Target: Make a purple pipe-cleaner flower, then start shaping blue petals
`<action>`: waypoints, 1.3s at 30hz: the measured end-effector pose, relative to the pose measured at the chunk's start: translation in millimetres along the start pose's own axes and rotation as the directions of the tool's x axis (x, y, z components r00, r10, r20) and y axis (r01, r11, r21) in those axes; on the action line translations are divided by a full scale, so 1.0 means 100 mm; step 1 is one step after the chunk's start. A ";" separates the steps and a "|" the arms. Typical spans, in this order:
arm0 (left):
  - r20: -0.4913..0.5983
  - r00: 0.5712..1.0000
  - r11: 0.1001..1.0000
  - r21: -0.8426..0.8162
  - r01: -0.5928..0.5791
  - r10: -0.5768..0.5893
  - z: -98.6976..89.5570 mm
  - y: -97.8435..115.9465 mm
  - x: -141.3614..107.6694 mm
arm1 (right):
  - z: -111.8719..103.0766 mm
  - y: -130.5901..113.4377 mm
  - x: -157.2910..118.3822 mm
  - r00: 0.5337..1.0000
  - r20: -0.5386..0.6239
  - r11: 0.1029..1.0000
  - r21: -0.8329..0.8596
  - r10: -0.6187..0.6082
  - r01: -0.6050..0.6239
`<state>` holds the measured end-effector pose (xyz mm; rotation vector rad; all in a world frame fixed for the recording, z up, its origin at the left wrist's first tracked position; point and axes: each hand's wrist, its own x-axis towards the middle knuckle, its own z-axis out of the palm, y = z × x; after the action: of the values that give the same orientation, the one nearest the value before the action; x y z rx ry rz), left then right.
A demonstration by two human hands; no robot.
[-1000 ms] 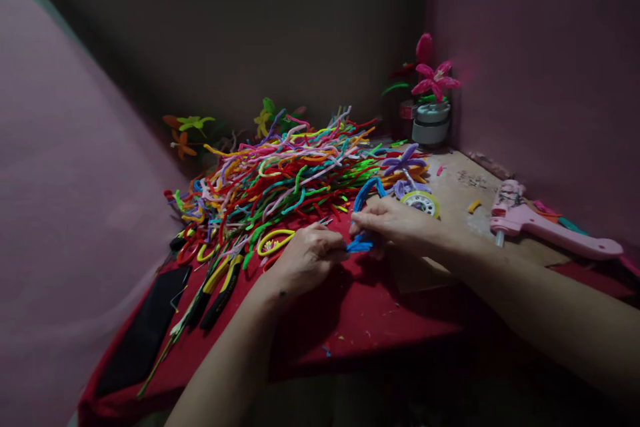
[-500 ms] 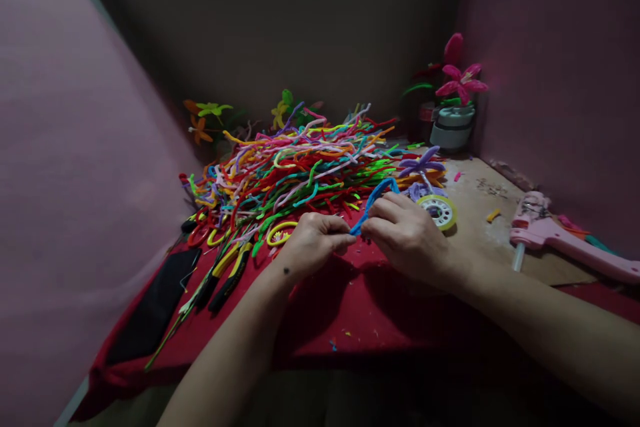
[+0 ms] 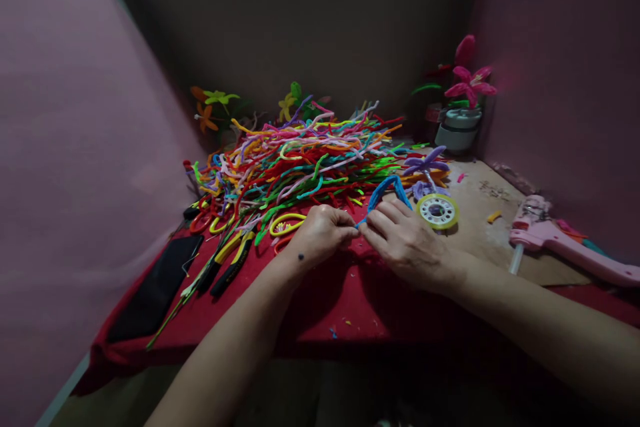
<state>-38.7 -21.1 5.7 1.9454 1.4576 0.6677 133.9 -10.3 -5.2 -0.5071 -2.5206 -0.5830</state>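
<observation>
Between my two hands is a blue pipe cleaner (image 3: pixel 384 191), bent into an angular loop that rises above the fingers. My left hand (image 3: pixel 325 232) is closed, thumb and forefinger pinching its left end. My right hand (image 3: pixel 405 240) is closed round its other part, the fingertips close to those of the left; the fingers hide some of it. Just beyond the hands lies a big heap of pipe cleaners (image 3: pixel 300 160) in many colours. A purple pipe-cleaner flower (image 3: pixel 427 161) and a roll of tape (image 3: pixel 437 211) are right of my right hand.
Left of my arm lie yellow-and-black pliers (image 3: pixel 235 260), yellow-handled scissors (image 3: pixel 287 221) and a black phone-like slab (image 3: pixel 157 290). On the right, a pink glue gun (image 3: pixel 565 240) rests on a brown board (image 3: pixel 480 207). A grey pot (image 3: pixel 457 130) holds a pink flower.
The blue pipe cleaner now shows as a wider, more angular loop above my right hand. My hands stay close together, and the camera view has shifted slightly.
</observation>
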 end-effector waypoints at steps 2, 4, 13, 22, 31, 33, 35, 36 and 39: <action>0.006 0.999 0.995 0.095 -0.039 0.039 0.03 0.01 -0.01 | 0.01 0.01 0.00 1.000 0.001 1.000 0.014 -0.009 0.009; 0.009 0.997 0.981 0.178 -0.078 0.077 0.05 0.03 -0.02 | 0.04 0.02 0.00 1.000 0.001 1.000 0.030 -0.006 0.006; 0.041 0.948 0.913 0.259 -0.315 0.316 0.05 0.03 -0.06 | 0.07 0.28 0.09 0.858 0.409 0.576 0.637 0.310 -0.512; -0.354 0.919 0.977 -0.060 -0.207 0.173 0.11 0.10 -0.09 | 0.22 0.20 0.09 0.590 0.717 -0.576 0.677 0.372 -0.459; -0.141 0.949 0.643 -0.762 0.078 -0.283 0.17 0.12 0.03 | 0.14 -0.01 0.02 0.783 0.027 0.581 0.655 0.622 -0.484; -0.102 0.950 0.607 -0.788 0.104 -0.296 0.17 0.11 0.03 | 0.15 -0.02 -0.02 0.883 -0.136 0.851 0.364 0.450 -0.377; -0.101 0.958 0.640 -0.762 0.099 -0.269 0.17 0.11 0.03 | 0.15 -0.03 -0.03 0.939 -0.163 0.951 0.116 0.303 -0.287; -0.108 0.962 0.673 -0.734 0.094 -0.252 0.17 0.10 0.02 | 0.15 -0.03 -0.04 0.953 -0.161 0.966 0.032 0.258 -0.256; -0.125 0.969 0.782 -0.617 0.091 -0.212 0.16 0.10 0.01 | 0.11 -0.04 -0.03 0.972 -0.165 0.978 -0.094 0.169 -0.186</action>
<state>-20.5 -24.7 2.4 1.2726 1.2728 1.1110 130.6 -9.2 -16.6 -0.6917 -2.2765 -0.6671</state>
